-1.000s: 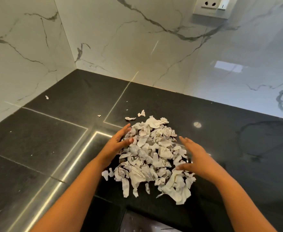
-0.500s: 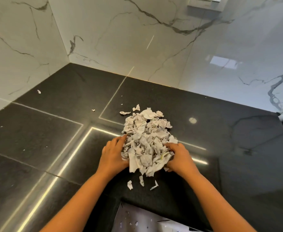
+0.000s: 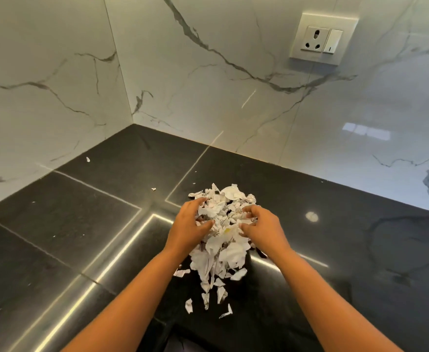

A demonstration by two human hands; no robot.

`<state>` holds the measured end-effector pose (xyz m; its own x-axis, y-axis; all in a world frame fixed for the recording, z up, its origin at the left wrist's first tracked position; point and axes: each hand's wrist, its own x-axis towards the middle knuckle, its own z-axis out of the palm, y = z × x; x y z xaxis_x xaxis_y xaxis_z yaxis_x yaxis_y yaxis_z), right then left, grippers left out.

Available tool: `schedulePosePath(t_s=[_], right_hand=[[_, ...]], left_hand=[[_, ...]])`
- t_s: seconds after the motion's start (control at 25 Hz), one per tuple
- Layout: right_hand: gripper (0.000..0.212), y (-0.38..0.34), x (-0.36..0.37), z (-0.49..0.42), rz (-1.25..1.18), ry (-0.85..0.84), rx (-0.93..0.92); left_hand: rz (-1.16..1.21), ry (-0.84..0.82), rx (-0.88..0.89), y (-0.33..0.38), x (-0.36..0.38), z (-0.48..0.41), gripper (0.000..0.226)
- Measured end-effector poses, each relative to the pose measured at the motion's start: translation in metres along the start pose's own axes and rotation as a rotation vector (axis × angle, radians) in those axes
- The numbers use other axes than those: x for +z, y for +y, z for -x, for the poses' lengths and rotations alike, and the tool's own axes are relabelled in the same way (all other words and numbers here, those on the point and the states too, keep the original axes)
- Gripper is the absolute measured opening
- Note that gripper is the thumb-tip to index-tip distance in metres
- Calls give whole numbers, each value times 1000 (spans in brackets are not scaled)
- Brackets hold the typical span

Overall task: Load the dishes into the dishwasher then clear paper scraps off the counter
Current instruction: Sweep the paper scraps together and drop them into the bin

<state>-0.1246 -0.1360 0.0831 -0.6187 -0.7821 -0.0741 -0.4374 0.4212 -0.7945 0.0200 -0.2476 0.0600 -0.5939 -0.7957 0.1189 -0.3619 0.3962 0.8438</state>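
Gripping the heap of torn white paper scraps (image 3: 221, 235) from both sides, I have my left hand (image 3: 190, 224) on its left flank with the fingers curled into the paper and the thumb dug in lower down. My right hand (image 3: 261, 229) is on its right flank, fingers hooked into the crumpled pieces in the same way. Both hands close on the upper half of the heap, with paper bulging up between them. The heap lies on the glossy black stone counter (image 3: 81, 224), about midway between its back edge and its front edge, and a few scraps poke out beyond my fingertips toward the back edge. Several loose torn pieces (image 3: 208, 298) trail from the heap toward the front edge, lying flat and apart from one another. One small white scrap (image 3: 88, 159) sits alone near the left edge by the wall, and a tiny white fragment (image 3: 153, 189) lies between it and the heap. Above the counter's back corner rises the white marble wall with grey veins (image 3: 208, 72), carrying a white socket and switch plate (image 3: 321, 39) high on the right
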Motion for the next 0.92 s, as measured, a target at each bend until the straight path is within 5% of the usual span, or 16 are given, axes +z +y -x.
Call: schedulePosePath(t_s=[0.08,0.2,0.36,0.64,0.92], right_hand=[[47,1,-10,-12,-19,-69,-14],[74,4,-30,-41,124,-145,-82],[102,19,-48,-91,312,-404,-69],[114,22,-3,-135,347,-587,-156],[82,27,7,-88,217,-680,-243]], left_hand=[[-10,13,-67,-3,-5,0,59],[-83,-109,-207,-4,-20,12,105],[-465,-414,-353,-2,-28,46,150],[-652,-283,-589,14,24,74,154],[-553,-167,-428,-6,32,30,143]])
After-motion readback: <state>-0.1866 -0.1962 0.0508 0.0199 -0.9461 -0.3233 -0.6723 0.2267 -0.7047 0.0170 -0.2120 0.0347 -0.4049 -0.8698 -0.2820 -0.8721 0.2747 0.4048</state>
